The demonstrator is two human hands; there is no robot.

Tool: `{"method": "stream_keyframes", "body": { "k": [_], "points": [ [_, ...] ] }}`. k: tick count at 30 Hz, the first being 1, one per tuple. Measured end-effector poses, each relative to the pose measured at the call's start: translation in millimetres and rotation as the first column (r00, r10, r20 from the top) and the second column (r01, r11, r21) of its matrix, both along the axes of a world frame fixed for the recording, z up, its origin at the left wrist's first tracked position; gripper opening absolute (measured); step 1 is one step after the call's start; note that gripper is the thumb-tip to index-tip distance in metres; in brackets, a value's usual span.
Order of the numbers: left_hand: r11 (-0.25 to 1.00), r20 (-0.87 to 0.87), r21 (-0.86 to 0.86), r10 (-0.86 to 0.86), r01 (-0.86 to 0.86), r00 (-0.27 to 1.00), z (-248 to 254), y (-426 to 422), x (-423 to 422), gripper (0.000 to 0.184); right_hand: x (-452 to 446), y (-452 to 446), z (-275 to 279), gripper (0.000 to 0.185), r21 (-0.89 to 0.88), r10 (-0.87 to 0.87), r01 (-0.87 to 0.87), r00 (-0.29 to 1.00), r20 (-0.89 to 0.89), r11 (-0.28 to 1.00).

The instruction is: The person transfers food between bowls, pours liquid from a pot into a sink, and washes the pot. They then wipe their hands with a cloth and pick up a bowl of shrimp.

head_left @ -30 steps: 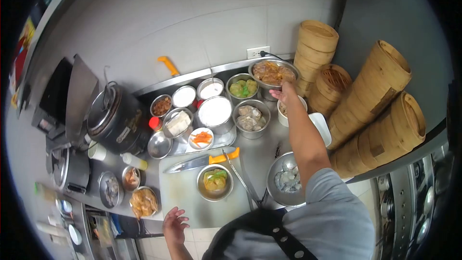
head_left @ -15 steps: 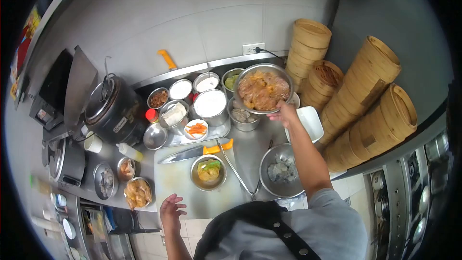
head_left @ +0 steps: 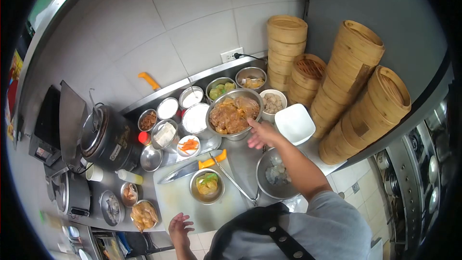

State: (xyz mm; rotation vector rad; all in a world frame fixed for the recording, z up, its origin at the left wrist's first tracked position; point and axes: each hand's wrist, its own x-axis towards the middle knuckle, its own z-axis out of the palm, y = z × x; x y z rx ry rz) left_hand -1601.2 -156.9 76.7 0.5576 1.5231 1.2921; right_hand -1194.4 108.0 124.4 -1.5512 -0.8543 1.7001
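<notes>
At the rim of a metal bowl of sauced raw meat (head_left: 234, 115) is my right hand (head_left: 262, 134), thumb over the edge and fingers outside it. The bowl overlaps something metal underneath, mostly hidden. My left hand (head_left: 180, 226) hangs open and empty by the front edge of the white cutting board (head_left: 180, 200). On that board stand a small metal bowl (head_left: 206, 186) with yellow and green food and a knife (head_left: 192, 165) with an orange handle. Metal tongs (head_left: 234, 179) lie beside the small bowl.
Bamboo steamers (head_left: 332, 86) stand in tall stacks at right. A white square dish (head_left: 295, 124) and a bowl of grey pieces (head_left: 274, 171) sit near my right arm. Left are a black cooker (head_left: 113, 142), a plate of carrot strips (head_left: 188, 146) and a bowl of chicken (head_left: 144, 215).
My right hand has brought the meat bowl left and down. A bowl behind it and a white bowl of pieces now show. The view has shifted; my left hand stays open.
</notes>
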Motion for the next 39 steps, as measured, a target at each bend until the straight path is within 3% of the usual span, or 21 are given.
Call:
{"method": "stream_keyframes", "body": {
  "k": [1,3,5,6,7,9,12,13,15,16,18,19,21,22,24,25,26,27,30,35,39],
  "points": [
    [1.0,-0.03,-0.019,0.02,-0.021,0.999,-1.8,-2.5,-1.3,0.035,10.5,3.6,6.2,0.069,-0.039,0.092,-0.086,0.981,0.173,0.996],
    [0.997,-0.064,-0.035,0.071,-0.073,0.995,-1.8,-8.2,-2.3,0.032,36.7,16.6,19.0,0.068,0.116,0.103,-0.173,0.885,0.454,0.978],
    [0.994,-0.069,-0.04,0.099,-0.102,0.993,-1.8,-13.2,-1.6,0.032,65.7,47.7,41.0,0.052,0.334,-0.07,-0.248,0.699,0.711,0.909],
    [0.992,-0.079,-0.044,0.117,-0.121,0.99,-2.5,-15.7,-2.6,0.032,84.1,79.7,21.1,0.044,0.502,-0.156,-0.278,0.734,0.661,0.819],
    [0.99,-0.08,-0.06,0.126,-0.131,0.989,-6.8,-17.9,-5.5,0.032,89.1,95.4,35.0,0.039,0.475,-0.207,-0.098,0.81,0.548,0.874],
    [0.984,-0.109,-0.096,0.142,-0.153,0.984,-4.8,-20.3,-4.6,0.034,98.6,139.7,46.4,0.035,0.506,-0.275,-0.258,0.6,0.752,0.823],
    [0.97,-0.226,-0.172,0.132,-0.173,0.965,29.9,-24.9,14.2,0.032,100.7,210.1,14.4,0.032,0.454,-0.236,-0.368,0.503,0.831,0.812],
    [0.967,-0.235,-0.192,0.119,-0.166,0.965,26.6,-30.5,12.7,0.036,98.6,222.0,9.7,0.032,0.452,-0.23,-0.368,0.51,0.829,0.813],
    [0.964,-0.261,-0.204,0.115,-0.171,0.958,23.8,-39.2,12.0,0.039,91.0,242.5,-2.2,0.019,0.387,-0.313,-0.323,0.258,0.914,0.864],
    [0.96,-0.27,-0.215,0.117,-0.178,0.956,20.5,-45.7,9.7,0.039,95.9,255.1,-12.2,0.019,0.379,-0.3,-0.325,0.267,0.916,0.866],
    [0.953,-0.303,-0.225,0.132,-0.205,0.944,10.9,-63.2,6.5,0.039,112.3,278.9,-35.1,0.021,0.298,-0.267,-0.238,0.153,0.951,0.925],
    [0.945,-0.296,-0.236,0.15,-0.225,0.943,11.7,-67.6,8.4,0.041,114.0,281.0,-38.1,0.021,0.288,-0.255,-0.247,0.157,0.954,0.925],
    [0.934,-0.304,-0.272,0.146,-0.233,0.941,12.3,-72.8,11.2,0.042,120.0,282.1,-43.3,0.023,0.05,0.014,-0.218,0.285,0.958,0.975],
    [0.926,-0.308,-0.297,0.137,-0.232,0.941,13.0,-74.0,14.0,0.042,120.8,282.9,-49.1,0.023,0.041,0.024,-0.222,0.283,0.959,0.974],
    [0.93,-0.305,-0.303,0.115,-0.21,0.945,13.0,-70.8,13.9,0.045,121.4,282.6,-58.3,0.024,0.072,-0.02,-0.071,0.559,0.829,0.995],
    [0.925,-0.305,-0.326,0.093,-0.196,0.948,16.8,-60.9,16.1,0.038,123.5,282.4,-65.0,0.024,0.07,-0.016,-0.075,0.558,0.829,0.995],
    [0.918,-0.306,-0.349,0.076,-0.186,0.949,18.7,-57.6,15.4,0.031,125.9,282.8,-74.2,0.026,0.126,-0.105,0.025,0.728,0.678,0.992],
    [0.932,-0.329,-0.321,0.059,-0.17,0.943,-26.5,-64.0,-15.5,0.039,124.3,284.0,-80.2,0.029,0.154,-0.185,0.124,0.853,0.487,0.98],
    [0.95,-0.409,-0.295,-0.028,-0.104,0.912,-1.1,-46.1,2.4,0.036,117.2,281.7,-70.8,0.033,0.215,-0.211,0.107,0.806,0.554,0.971],
    [0.936,-0.455,-0.341,-0.089,-0.081,0.886,0.5,-51.0,10.6,0.039,123.4,283.7,-65.4,0.041,0.283,-0.282,0.167,0.854,0.438,0.945],
    [0.932,-0.486,-0.36,-0.149,-0.042,0.861,-7.2,-55.2,12.8,0.037,105.8,251.1,-7.2,0.046,0.311,-0.274,0.155,0.881,0.387,0.938]
  ]
}}
